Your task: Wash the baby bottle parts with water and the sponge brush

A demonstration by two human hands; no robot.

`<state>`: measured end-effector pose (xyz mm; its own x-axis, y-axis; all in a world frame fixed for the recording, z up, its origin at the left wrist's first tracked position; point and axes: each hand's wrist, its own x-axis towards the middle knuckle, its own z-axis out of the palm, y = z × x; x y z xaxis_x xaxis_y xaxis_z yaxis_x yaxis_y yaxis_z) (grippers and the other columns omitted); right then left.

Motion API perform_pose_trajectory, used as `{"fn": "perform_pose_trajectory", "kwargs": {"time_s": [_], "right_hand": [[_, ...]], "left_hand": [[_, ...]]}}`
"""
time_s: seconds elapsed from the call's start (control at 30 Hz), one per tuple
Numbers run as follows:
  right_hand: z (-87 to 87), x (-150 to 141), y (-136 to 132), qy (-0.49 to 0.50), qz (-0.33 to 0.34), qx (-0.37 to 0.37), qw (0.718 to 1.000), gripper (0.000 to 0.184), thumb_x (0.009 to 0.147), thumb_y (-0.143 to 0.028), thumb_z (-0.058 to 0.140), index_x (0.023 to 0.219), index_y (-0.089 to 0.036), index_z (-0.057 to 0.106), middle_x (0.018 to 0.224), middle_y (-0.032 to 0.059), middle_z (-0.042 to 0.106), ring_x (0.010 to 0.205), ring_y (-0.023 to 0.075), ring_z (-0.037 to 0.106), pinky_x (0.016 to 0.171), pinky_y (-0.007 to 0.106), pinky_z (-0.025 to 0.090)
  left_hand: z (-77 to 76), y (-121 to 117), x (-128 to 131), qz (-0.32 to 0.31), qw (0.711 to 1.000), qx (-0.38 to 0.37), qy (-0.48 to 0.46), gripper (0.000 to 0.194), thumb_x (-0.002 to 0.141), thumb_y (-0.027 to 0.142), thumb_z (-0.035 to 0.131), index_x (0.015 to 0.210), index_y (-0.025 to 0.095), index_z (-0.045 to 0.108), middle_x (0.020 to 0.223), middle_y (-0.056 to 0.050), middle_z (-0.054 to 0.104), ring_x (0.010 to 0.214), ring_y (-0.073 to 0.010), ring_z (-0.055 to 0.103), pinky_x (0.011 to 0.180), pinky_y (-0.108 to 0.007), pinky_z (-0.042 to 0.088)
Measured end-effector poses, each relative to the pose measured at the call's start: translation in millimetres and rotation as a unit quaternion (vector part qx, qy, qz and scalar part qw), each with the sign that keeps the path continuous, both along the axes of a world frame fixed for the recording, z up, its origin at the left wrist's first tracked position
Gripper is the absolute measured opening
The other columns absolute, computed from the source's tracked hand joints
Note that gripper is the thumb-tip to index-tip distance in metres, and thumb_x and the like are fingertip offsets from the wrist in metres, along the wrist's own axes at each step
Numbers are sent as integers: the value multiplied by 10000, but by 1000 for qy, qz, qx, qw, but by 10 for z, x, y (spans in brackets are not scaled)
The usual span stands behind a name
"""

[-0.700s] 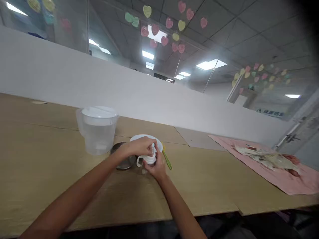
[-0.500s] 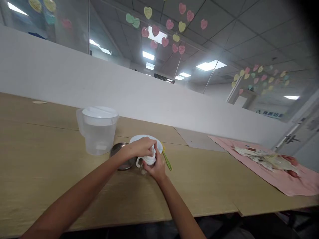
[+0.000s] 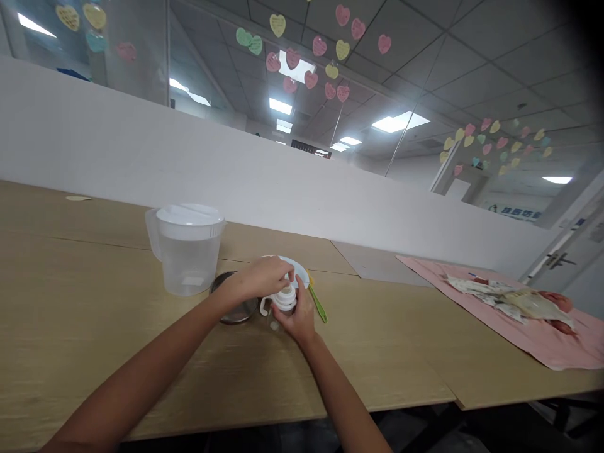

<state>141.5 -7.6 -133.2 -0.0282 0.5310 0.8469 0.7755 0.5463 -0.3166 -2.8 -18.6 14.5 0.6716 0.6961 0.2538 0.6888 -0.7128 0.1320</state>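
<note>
My right hand (image 3: 299,318) is wrapped around a small bottle with a white ringed collar (image 3: 285,299) and a curved white side handle, possibly a baby bottle. Its lower body is mostly hidden by the fingers. Over the bottle's top, my left hand (image 3: 270,277) has its fingers curled in a pinch. A small pale bit shows at those fingertips, but what they hold is unclear. Behind the hands lies a white plate (image 3: 298,269), partly covered. A round metal dish (image 3: 243,313) sits under my left wrist.
A clear lidded pitcher (image 3: 191,251) stands to the left. A green-handled utensil (image 3: 319,305) with a yellow end lies just right of my hands. Farther right, a pink cloth (image 3: 519,343) carries a pale cloth bundle (image 3: 509,299). A white wall (image 3: 283,182) runs behind the table.
My left fingers have lifted slightly off the bottle's top, so more of the white collar shows. My right hand keeps its hold. The view has shifted slightly.
</note>
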Motion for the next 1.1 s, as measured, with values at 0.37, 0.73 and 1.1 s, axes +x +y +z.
{"fn": "perform_pose_trajectory", "kwargs": {"time_s": [0.37,0.73,1.1], "right_hand": [[-48,8,12,3,7,11,1000,748,676,-533,572,1252,-129,318,904,97,617,803,202,598,670,288,479],[32,84,-22,-78,24,47,996,629,723,-506,540,1208,-119,433,1047,137,571,934,232,538,783,351,452],[217,107,-23,88,135,-57,985,256,820,-335,472,953,-212,653,925,58,652,888,183,571,830,357,426]], "left_hand": [[7,124,34,91,989,93,-76,483,842,505,271,650,173,564,623,-43,600,540,-147,505,508,-248,269],[139,236,-223,68,973,64,-211,296,817,399,370,827,198,588,751,-5,650,657,-141,568,541,-217,344],[193,250,-292,96,975,60,-190,285,810,375,376,836,199,599,773,-3,649,691,-143,573,573,-222,373]]}}
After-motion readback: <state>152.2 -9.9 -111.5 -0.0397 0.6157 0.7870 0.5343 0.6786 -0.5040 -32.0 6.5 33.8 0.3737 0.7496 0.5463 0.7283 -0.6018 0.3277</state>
